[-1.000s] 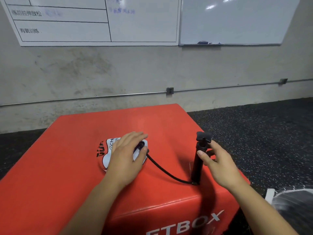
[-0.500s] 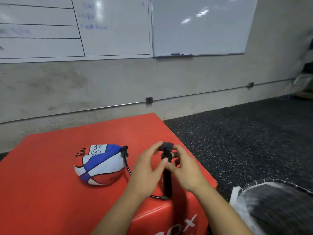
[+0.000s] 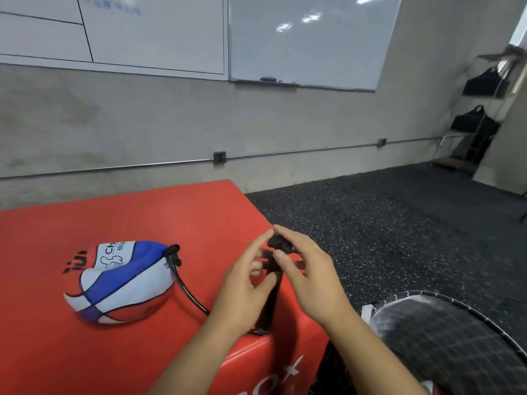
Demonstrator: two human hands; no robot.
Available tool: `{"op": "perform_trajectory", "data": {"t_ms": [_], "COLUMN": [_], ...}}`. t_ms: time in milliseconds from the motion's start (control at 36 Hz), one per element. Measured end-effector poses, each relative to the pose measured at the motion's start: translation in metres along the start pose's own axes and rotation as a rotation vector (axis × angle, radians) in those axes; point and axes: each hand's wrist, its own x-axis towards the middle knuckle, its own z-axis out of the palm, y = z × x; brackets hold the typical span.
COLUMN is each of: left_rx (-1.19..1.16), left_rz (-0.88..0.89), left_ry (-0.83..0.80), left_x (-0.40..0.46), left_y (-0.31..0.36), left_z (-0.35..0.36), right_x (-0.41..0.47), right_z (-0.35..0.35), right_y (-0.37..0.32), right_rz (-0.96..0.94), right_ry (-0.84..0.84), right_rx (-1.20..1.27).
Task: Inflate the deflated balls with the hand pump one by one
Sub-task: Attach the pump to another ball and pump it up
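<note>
One ball [image 3: 119, 282] is showing, lying on the red bench [image 3: 171, 212] to the left of the hand pump [image 3: 272, 283], and it is looking far from finished: its top is sagging and creased, with only the lower half keeping any roundness. The hose [image 3: 188, 292] is already running from the ball's valve across the bench to the foot of the pump, so the connecting step is looking done and the pumping itself is what is left, by my judgement. Whether other balls are waiting cannot be told; a dark mesh container [image 3: 456, 337] is sitting on the floor to the right of the pump, its contents unclear.

Both hands are gathering at the pump's top. The left hand [image 3: 245, 292] is curling its fingers beside the shaft just under the handle, and the right hand [image 3: 310, 280] is arching over the T-shaped handle with fingertips touching it; whether either is truly gripping yet I cannot tell, as the handle is blurring behind the fingers.

The ball is looking like soft, smooth rubber in red, white and blue panels with printed lettering. The pump is standing upright near the bench's right edge, a slim matte black tube. The hose is thin, black and flexible. The bench is wearing smooth padded vinyl, and the floor around it is dark speckled rubber.
</note>
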Motion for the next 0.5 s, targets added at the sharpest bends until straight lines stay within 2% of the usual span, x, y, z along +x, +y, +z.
{"op": "perform_trajectory", "data": {"t_ms": [278,500], "left_rx": [-0.004,0.115], "left_rz": [-0.030,0.033], "left_ry": [0.005,-0.088], "left_x": [0.001,0.000], "left_y": [-0.007,-0.010], "left_z": [0.022,0.032], "right_x": [0.003,0.021], "right_z": [-0.015,-0.056], "right_y": [0.004,-0.004], "right_rz": [-0.012,0.046], "right_ry": [0.106,0.375], "right_rx": [0.013,0.208]}}
